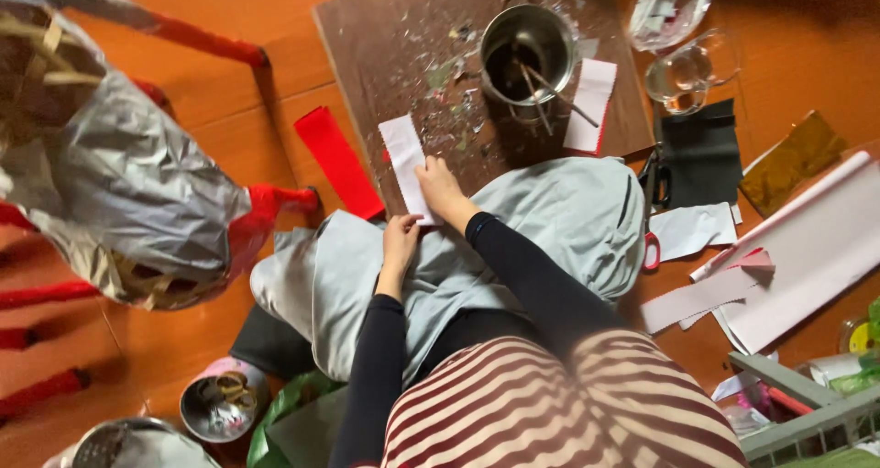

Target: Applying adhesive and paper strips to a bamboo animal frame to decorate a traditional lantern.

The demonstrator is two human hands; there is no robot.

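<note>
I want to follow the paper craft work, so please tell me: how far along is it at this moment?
Seemingly done: a white strip with a red edge lies finished-looking beside the metal pot, and paper scraps litter the brown board. In hand: the left hand and right hand press another white paper strip at the board's edge. Apparently left: the red strip and the large pale sheets lie untouched, scissors idle.

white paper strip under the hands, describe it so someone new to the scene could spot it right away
Start at the dark brown board on the orange floor, with the metal pot on it. At the board's near edge, the white paper strip runs toward the grey cloth, touched by both the left hand and right hand. Unlike the other white piece beside the pot, it has hands on it.
</note>
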